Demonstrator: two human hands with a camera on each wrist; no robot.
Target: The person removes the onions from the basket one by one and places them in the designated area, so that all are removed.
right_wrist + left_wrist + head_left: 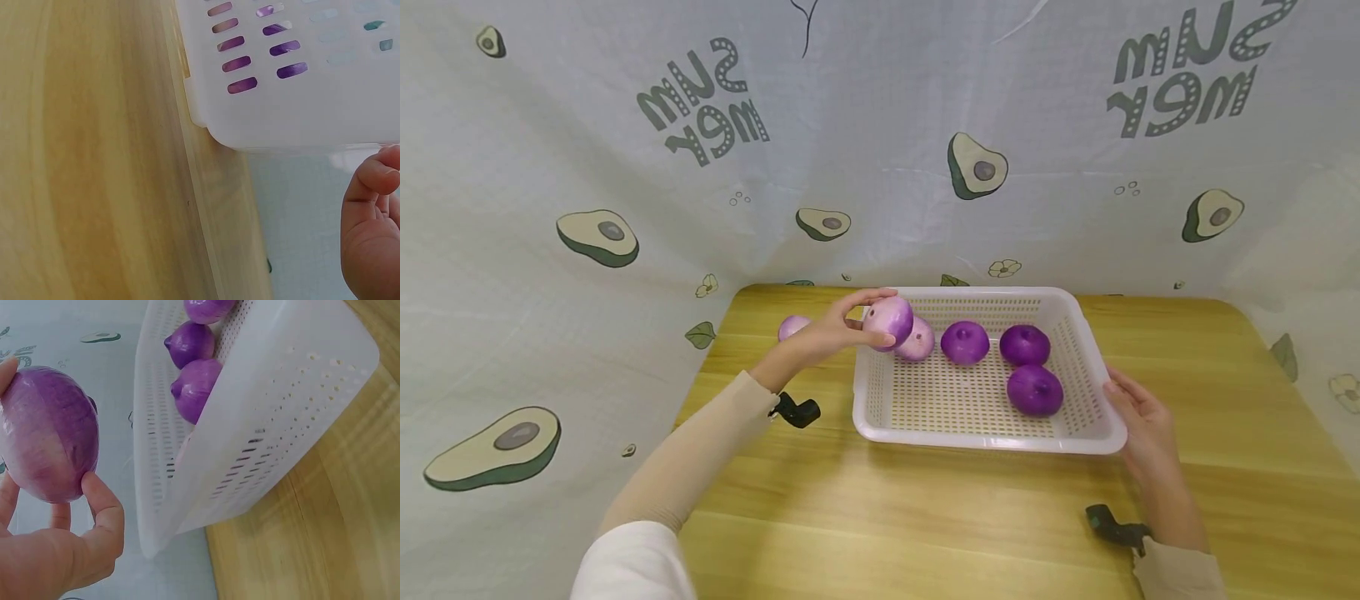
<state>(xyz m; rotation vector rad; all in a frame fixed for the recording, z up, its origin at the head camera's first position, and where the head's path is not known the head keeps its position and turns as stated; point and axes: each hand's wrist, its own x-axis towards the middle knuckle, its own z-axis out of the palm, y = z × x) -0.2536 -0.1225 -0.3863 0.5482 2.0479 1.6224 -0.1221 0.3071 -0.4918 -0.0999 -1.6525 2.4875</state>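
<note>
My left hand (867,323) grips a pale purple onion (891,318) between thumb and fingers, just above the left rim of a white perforated basket (985,442). The left wrist view shows this onion (50,434) close up beside the basket's wall (281,394). Inside the basket lie a pale onion (919,343) and three dark purple onions (965,342), (1024,344), (1034,389). One more onion (793,326) sits on the table behind my left hand. My right hand (1138,421) rests with relaxed fingers against the basket's front right corner (300,112).
The basket stands on a wooden table (925,517). An avocado-print cloth (587,233) hangs behind and to both sides of the table. Black wrist camera mounts (797,410), (1112,525) sit on both forearms.
</note>
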